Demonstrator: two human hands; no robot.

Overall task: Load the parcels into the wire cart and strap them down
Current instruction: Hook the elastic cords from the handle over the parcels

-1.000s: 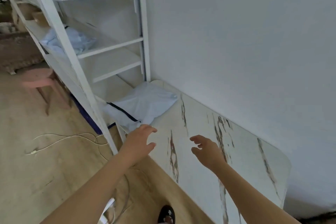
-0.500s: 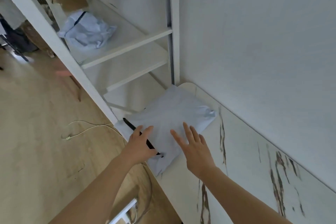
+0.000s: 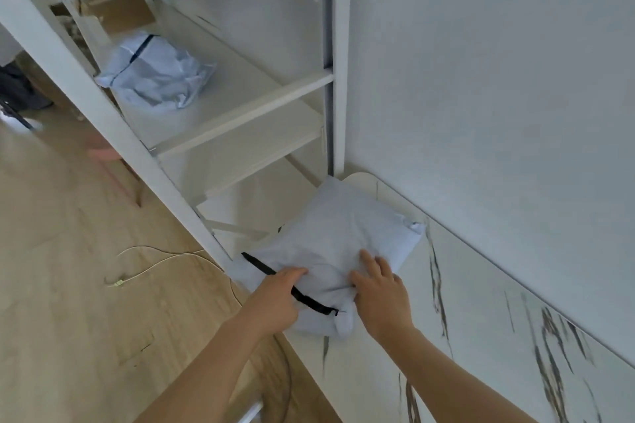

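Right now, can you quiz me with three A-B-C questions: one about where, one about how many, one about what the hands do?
1. Where does the near parcel lie? A in a cart; B on the marbled table; C on a shelf.
2. How many pale blue parcels show? A four; B one; C two.
3. What are the hands doing? A both touch the near parcel; B both hang free; C both clap.
Answers: 1 B, it lies on that table. 2 C, a second parcel sits on the shelf. 3 A, the left hand grips its edge, the right hand rests on top.
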